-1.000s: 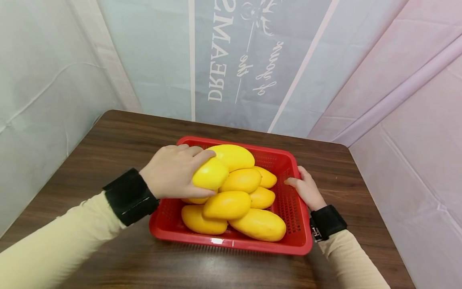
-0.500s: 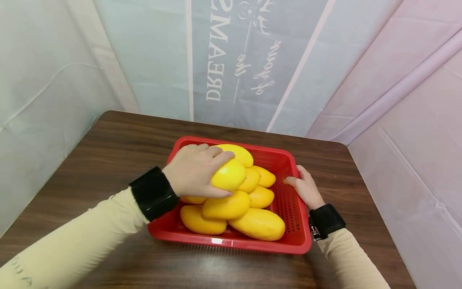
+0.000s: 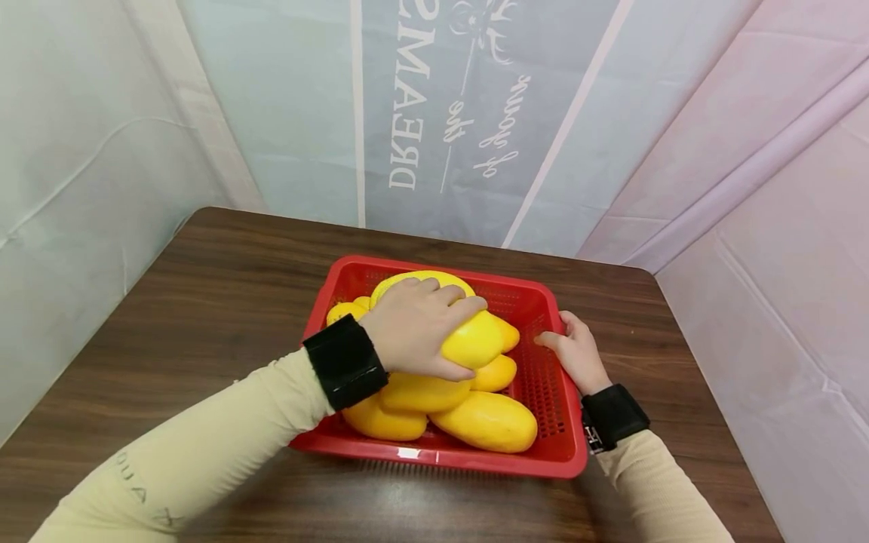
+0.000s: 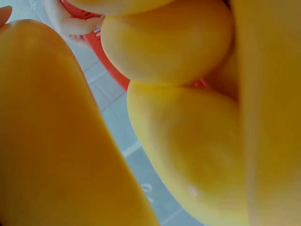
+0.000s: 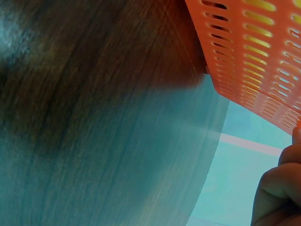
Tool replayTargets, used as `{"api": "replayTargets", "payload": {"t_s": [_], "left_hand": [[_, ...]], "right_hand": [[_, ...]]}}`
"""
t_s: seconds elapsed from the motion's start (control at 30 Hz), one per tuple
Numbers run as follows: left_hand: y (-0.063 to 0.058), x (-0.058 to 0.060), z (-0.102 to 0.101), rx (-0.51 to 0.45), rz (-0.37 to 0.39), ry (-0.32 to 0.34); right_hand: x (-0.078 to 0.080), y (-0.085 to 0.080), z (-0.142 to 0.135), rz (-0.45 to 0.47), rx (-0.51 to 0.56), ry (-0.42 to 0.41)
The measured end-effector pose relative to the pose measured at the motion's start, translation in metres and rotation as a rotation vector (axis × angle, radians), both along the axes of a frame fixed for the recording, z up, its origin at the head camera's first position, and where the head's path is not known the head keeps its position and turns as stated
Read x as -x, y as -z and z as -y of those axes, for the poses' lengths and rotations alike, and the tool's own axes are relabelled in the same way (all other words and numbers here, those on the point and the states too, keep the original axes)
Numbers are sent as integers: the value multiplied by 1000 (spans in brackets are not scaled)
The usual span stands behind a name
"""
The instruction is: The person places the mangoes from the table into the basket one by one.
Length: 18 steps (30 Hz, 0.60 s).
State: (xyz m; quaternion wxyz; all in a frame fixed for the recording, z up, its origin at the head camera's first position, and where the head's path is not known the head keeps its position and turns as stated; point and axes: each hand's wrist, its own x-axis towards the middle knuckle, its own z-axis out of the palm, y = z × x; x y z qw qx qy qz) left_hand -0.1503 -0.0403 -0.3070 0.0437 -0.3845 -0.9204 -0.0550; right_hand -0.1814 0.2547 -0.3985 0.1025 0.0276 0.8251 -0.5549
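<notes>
My left hand (image 3: 417,328) grips a yellow mango (image 3: 473,339) from above, over the middle of the pile in a red plastic basket (image 3: 475,464). Its thumb lies on the near side and its fingers on the far side. In the left wrist view the held mango (image 4: 51,127) fills the left part, with a fingertip at its top. Other mangoes (image 3: 489,422) lie under and around it, some partly hidden by the hand. My right hand (image 3: 580,354) holds the basket's right rim, thumb on the inside. Curled fingers (image 5: 277,188) show beside the slotted basket wall in the right wrist view.
The basket stands on a dark wood-grain table (image 3: 231,302). Behind the table hangs a pale blue printed cloth (image 3: 441,151), with a pinkish cloth (image 3: 781,264) on the right and a whitish one (image 3: 81,151) on the left.
My left hand has moved right across the pile with the mango. Mangoes at the basket's left end have come into view behind it. The right hand stays on the rim.
</notes>
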Motion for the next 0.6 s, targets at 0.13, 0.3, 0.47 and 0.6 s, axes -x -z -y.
{"api": "replayTargets", "payload": {"t_s": [0.13, 0.3, 0.47, 0.6], "left_hand": [[3, 1, -11, 27, 16, 12], [3, -1, -23, 63, 24, 40], [2, -4, -36, 99, -6, 91], [1, -5, -45, 122, -16, 124]], "right_hand": [[0, 0, -1, -8, 5, 0], [0, 0, 1, -7, 5, -2], [0, 1, 0, -5, 8, -3], [0, 2, -1, -11, 2, 1]]}}
